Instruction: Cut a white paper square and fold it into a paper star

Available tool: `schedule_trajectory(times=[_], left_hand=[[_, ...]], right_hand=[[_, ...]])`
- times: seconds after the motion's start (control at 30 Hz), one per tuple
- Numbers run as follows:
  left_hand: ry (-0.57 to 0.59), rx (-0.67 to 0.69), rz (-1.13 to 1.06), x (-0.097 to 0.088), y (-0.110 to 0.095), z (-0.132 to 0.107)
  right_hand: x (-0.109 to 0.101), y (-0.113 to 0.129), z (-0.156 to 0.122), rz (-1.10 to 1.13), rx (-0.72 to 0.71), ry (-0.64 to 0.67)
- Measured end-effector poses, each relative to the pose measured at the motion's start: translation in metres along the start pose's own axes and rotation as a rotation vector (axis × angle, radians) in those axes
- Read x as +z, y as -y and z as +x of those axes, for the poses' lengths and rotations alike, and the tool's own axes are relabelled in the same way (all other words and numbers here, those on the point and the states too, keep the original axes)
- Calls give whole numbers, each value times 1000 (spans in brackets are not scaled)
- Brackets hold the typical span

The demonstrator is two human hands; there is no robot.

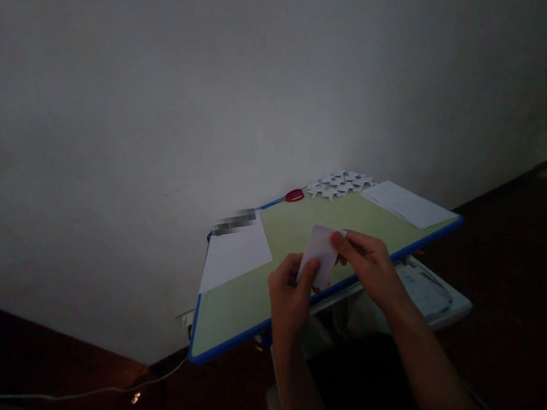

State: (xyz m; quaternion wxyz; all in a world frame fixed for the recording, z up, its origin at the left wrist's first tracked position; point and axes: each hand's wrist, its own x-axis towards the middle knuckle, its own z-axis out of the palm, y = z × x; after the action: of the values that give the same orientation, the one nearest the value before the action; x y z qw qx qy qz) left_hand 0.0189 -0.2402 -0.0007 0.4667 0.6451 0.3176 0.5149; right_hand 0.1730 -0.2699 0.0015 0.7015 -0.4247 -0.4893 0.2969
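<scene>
Between my two hands is a small piece of folded white paper, held tilted above the front edge of the desk. My left hand grips its lower left side, thumb on top and fingers behind. On the upper right, my right hand pinches a corner of the paper between thumb and fingers. The fingertips behind the paper are partly hidden.
At the desk's back edge lie red-handled scissors beside a cut-out paper snowflake. White sheets rest on the right, another sheet on the left. Below the desktop sits a drawer or tray. A white cable runs at lower left.
</scene>
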Motion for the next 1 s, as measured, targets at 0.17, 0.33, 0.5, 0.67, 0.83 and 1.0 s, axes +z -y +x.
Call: schedule_trajectory(times=[0.17, 0.33, 0.5, 0.67, 0.83, 1.0], left_hand=[[144, -133, -326, 0, 5, -5], [127, -123, -356, 2, 5, -4], [75, -18, -264, -1, 2, 2], [73, 17, -218, -1, 2, 3], [-114, -20, -141, -4, 7, 6], [-303, 106, 73, 0, 2, 8]], right_hand=[[4, -8, 2, 48, 33, 25], [9, -11, 4, 74, 4, -88], [5, -8, 0, -8, -50, 38], [1, -6, -3, 40, 1, 90], [-3, -3, -1, 180, 45, 83], [-3, 1, -1, 149, 77, 15]])
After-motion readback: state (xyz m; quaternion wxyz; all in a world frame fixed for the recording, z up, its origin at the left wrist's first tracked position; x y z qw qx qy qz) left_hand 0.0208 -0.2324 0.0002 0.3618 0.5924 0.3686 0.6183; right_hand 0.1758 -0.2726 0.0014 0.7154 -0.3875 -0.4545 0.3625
